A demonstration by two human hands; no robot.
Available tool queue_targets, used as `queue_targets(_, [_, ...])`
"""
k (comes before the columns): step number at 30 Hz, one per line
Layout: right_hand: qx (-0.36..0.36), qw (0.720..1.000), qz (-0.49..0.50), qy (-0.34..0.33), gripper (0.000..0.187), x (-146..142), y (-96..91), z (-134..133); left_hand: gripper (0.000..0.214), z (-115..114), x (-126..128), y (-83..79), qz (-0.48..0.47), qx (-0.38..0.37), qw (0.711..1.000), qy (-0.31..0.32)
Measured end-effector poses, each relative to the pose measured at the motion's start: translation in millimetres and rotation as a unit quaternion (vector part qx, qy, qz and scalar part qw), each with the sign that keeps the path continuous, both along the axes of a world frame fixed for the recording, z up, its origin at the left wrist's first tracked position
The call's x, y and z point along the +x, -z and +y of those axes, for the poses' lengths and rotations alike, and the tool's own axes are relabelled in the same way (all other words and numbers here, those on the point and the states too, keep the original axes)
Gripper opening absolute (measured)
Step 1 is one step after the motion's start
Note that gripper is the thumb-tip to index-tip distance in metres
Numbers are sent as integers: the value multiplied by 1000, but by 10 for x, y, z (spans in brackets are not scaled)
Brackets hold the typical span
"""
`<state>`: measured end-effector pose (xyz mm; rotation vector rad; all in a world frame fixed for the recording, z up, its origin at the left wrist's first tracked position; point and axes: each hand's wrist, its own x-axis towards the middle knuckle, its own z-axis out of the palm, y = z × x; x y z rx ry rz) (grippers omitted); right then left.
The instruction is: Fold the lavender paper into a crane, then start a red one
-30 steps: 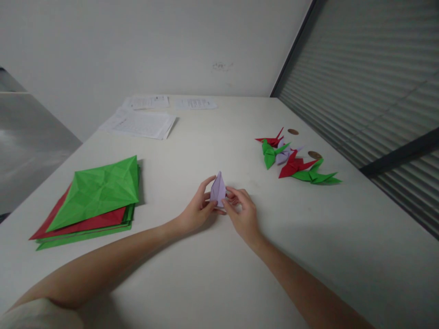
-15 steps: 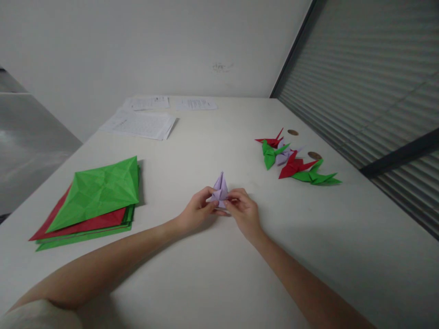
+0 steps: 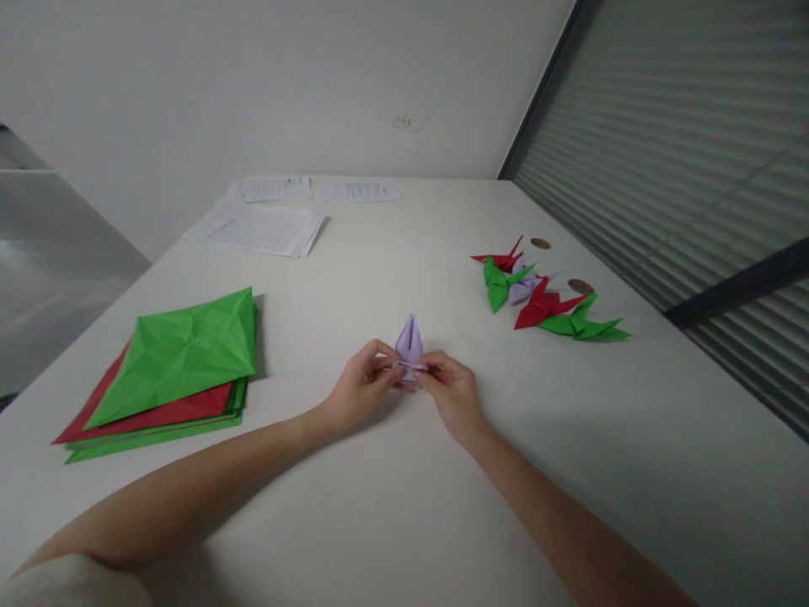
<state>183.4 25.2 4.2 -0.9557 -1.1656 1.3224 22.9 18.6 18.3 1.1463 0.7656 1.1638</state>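
Observation:
A small piece of folded lilac origami paper is held between both hands over the middle of the white table. Its two narrow points stand away from me, with a slit between them, and a flap lies folded across its near part. My left hand pinches the left edge of the paper between thumb and fingers. On the opposite edge, my right hand has its thumb and fingertips closed on the fold. The fingertips hide part of the paper's lower end.
Left of my hands lies a stack of creased green and red paper sheets. Several folded paper cranes, red, green and lilac, sit at the right near two round brown table inserts. Printed papers lie at the back left. Window blinds border the right side.
The lilac paper's near flap has been folded across, and its points now face straight away from me with the slit showing. Both hands have shifted only slightly.

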Motion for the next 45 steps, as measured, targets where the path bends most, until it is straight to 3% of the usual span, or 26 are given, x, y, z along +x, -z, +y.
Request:
queue_targets(6, [-38, 997, 71, -19, 4, -17, 30, -4, 35, 29, -23, 18, 11, -23, 999, -33])
queue_targets(11, [-11, 1000, 8, -9, 8, 31, 52, 15, 30, 31, -45, -43, 0, -83, 996, -15])
queue_targets(19, [57, 997, -44, -7, 12, 58, 66, 13, 44, 26, -28, 6, -16, -89, 996, 13])
queue_targets(21, [40, 999, -31, 15, 11, 33, 40, 12, 50, 10, -19, -5, -16, -89, 996, 18])
queue_targets(25, [12, 999, 2, 51, 32, -11, -7, 11, 67, -3, -7, -24, -8, -98, 995, 6])
queue_targets(30, [9, 999, 0, 41, 38, -19, -20, 12, 51, 32, -18, 10, 22, -107, 994, 0])
queue_targets(33, [-7, 999, -1, 33, 43, -17, -1, 17, 52, 44, -24, 19, 36, -104, 994, -15])
queue_targets(39, [-58, 998, -16, 10, 34, -4, 53, 25, 54, 34, -28, 32, 43, -85, 995, -19])
queue_targets(45, [-58, 998, -6, 35, 32, -24, 37, 30, 54, 21, -33, 43, 60, -58, 996, -23])
